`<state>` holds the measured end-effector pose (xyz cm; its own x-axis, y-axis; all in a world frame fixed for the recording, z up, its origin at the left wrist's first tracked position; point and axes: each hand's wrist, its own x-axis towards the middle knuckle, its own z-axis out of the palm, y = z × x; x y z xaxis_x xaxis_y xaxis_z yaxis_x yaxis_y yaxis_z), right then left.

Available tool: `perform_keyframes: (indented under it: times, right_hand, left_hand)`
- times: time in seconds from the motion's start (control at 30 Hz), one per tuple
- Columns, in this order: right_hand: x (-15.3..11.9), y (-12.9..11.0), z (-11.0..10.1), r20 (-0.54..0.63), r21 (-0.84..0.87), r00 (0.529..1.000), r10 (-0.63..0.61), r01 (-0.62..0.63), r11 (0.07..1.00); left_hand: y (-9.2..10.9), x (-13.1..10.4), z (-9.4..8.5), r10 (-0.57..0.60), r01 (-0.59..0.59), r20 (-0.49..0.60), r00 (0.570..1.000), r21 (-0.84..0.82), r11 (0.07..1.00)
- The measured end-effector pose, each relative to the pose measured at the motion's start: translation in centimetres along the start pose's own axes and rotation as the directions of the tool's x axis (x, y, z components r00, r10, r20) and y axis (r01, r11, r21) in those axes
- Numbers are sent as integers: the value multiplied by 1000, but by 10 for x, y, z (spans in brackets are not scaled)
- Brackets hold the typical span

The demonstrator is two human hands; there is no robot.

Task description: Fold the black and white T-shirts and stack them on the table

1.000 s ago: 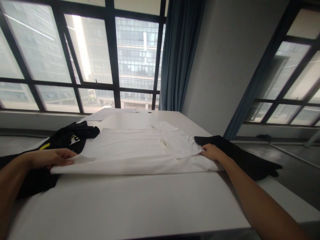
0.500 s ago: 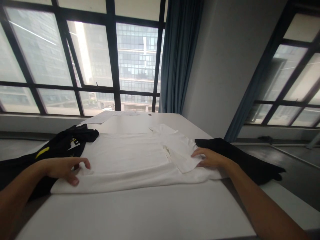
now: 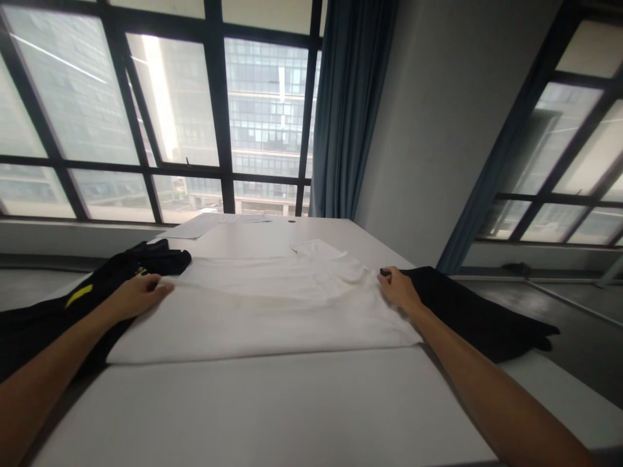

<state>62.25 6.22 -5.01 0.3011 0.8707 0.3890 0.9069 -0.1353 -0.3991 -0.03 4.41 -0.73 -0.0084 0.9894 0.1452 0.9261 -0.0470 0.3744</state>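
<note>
A white shirt (image 3: 263, 324) lies across the table with its near part folded over toward the far side. At its left end my left hand (image 3: 143, 293) is closed, thumb and fingers pinching the edge of the folded layer. My right hand (image 3: 399, 290) is closed on the same layer at the right end, close to the sleeve and collar side. The near fold runs as a smooth straight edge between the hands. The fingertips of both hands are partly hidden by the cloth.
A black garment with yellow marks (image 3: 80, 295) lies left of the shirt. Another black garment (image 3: 477, 311) lies at the right. Paper sheets (image 3: 192, 227) rest on the far end of the white table (image 3: 272, 415). Windows, a blue curtain (image 3: 350, 117) and a pillar stand beyond.
Both hands closed on the near layer of the white shirt and moved away from me, carrying it over. The near layer now covers the sleeve flap that showed before.
</note>
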Motion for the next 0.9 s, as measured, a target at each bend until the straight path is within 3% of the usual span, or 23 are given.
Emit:
perform_keyframes:
  times: [0.07,0.2,0.33,0.47,0.6,0.73,0.9]
  right_hand:
    - [-7,-4,-3,12,-71,996,-87,88,994]
    - [-21,-18,-6,56,-168,958,-280,285,944]
    - [-17,-35,5,231,-127,902,-366,401,907]
    - [10,-49,27,301,-127,871,-389,441,888]
    - [36,-64,48,376,-155,862,-340,421,894]
    - [56,-77,51,451,-208,856,-254,377,902]
    - [72,-81,48,315,-258,927,-204,291,921]
  left_hand:
    - [4,4,10,48,-42,-25,999,211,977]
    - [16,4,34,212,-190,-52,976,273,943]
    - [34,-2,60,365,-399,195,910,176,900]
    - [37,-3,77,356,-407,279,892,151,901]
    - [20,6,77,335,-382,254,907,161,910]
    - [-3,18,69,245,-305,271,931,207,930]
    - [-13,21,60,245,-307,286,926,197,931]
